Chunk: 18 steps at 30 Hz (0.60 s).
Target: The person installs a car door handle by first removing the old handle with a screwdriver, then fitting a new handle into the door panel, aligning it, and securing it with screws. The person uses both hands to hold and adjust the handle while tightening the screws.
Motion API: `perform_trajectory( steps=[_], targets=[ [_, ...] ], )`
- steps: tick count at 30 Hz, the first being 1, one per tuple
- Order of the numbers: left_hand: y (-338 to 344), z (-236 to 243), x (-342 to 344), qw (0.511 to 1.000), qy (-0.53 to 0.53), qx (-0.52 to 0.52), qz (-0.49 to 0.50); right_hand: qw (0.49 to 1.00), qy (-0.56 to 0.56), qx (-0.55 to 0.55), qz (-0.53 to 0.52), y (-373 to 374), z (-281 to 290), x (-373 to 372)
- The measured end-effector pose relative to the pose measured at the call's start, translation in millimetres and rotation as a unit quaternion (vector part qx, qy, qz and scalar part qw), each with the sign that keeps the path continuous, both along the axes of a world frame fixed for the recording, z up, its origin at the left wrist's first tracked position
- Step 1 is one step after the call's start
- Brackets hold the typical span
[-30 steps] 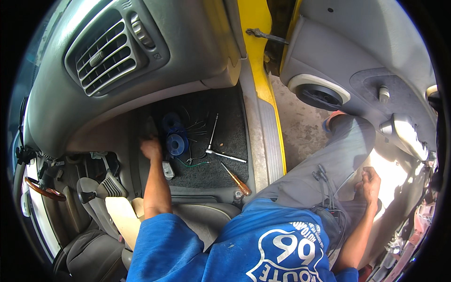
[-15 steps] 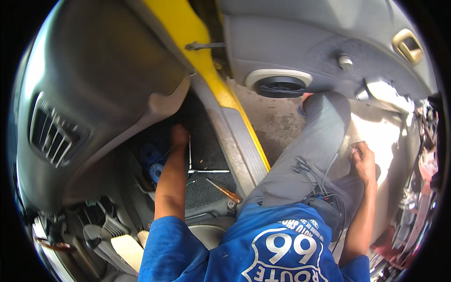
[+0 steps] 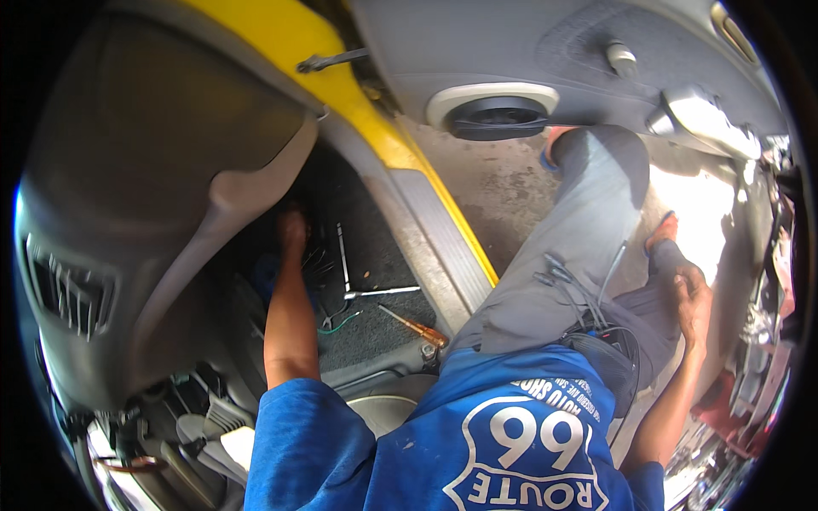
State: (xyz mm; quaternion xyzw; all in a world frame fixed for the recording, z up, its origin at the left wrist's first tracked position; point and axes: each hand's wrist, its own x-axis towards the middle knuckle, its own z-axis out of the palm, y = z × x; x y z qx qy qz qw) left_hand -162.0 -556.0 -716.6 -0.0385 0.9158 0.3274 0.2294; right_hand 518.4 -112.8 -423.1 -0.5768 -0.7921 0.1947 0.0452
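My left hand (image 3: 294, 228) reaches into the dark footwell under the dashboard. Its fingers are lost in shadow, so what they touch cannot be made out. Beside it on the black carpet lies a long chrome tool bent in an L (image 3: 344, 264). A screwdriver (image 3: 417, 329) with an amber handle rests nearer the door sill, and a thin green wire (image 3: 345, 323) curls by the forearm. A blue object (image 3: 266, 272), partly hidden, sits left of that arm. At my lower right leg, my right hand (image 3: 696, 305) hangs with loosely extended fingers and nothing visible in it.
The yellow-edged door sill (image 3: 439, 230) runs between footwell and concrete floor (image 3: 477, 187). The open door panel (image 3: 400, 51) with its round speaker (image 3: 498, 115) stands ahead. A black pouch (image 3: 609, 358) with grey leads (image 3: 558, 272) lies on my lap. The dashboard (image 3: 153, 136) overhangs the left.
The view has shifted, and my left hand sits further left of the chrome tool, deeper in shadow. My right hand has lowered closer to my leg, its fingers less curled. More green wire shows.
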Motion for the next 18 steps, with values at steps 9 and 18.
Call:
perform_trajectory(
  steps=[9,18],
  targets=[
    [-239.1,107.7,54.9,0.919,0.119,0.167,0.336,0.993,0.070,-0.040,0.081,30.7,-22.1,-28.0],
    [-231.1,91.9,165.4,0.909,0.008,-0.389,0.147,0.993,0.098,-0.053,0.043,26.9,-17.5,26.8]
  ],
)
